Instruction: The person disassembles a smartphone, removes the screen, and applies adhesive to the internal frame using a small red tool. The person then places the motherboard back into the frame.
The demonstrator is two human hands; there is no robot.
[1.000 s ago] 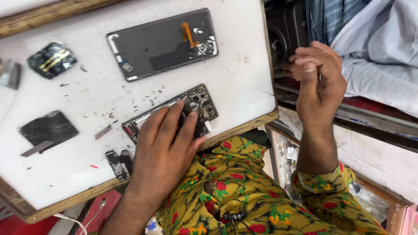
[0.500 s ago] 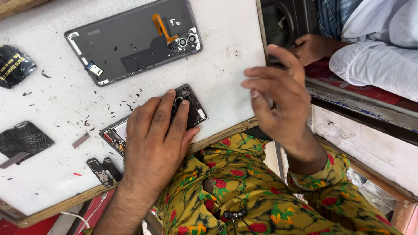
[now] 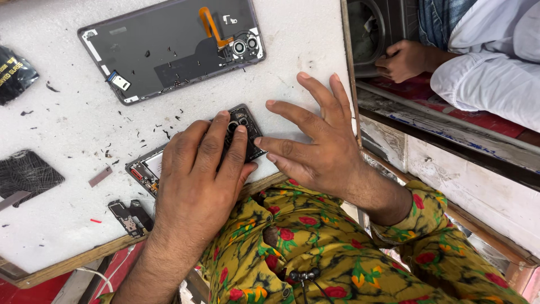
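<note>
Left hand [image 3: 199, 180] is lying flat over the phone [image 3: 169, 163], palm down and pressing rather than gripping, near the bench's [image 3: 67, 225] front edge. Its long axis is running slantwise from the front edge up toward the right edge, camera end [image 3: 243, 121] peeking out past the fingertips. Right hand [image 3: 315, 149] is hovering open, fingers spread, just right of that end, gripping nothing; the phone lies to its left.

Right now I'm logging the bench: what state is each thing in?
Opened phone: lies flat, insides showing, mostly under the left hand.
Right hand: open, fingers spread, thumb at the phone's corner.
Back cover: off, inner side up, orange ribbon attached.
Cracked glass piece: lies loose at the left.
</note>
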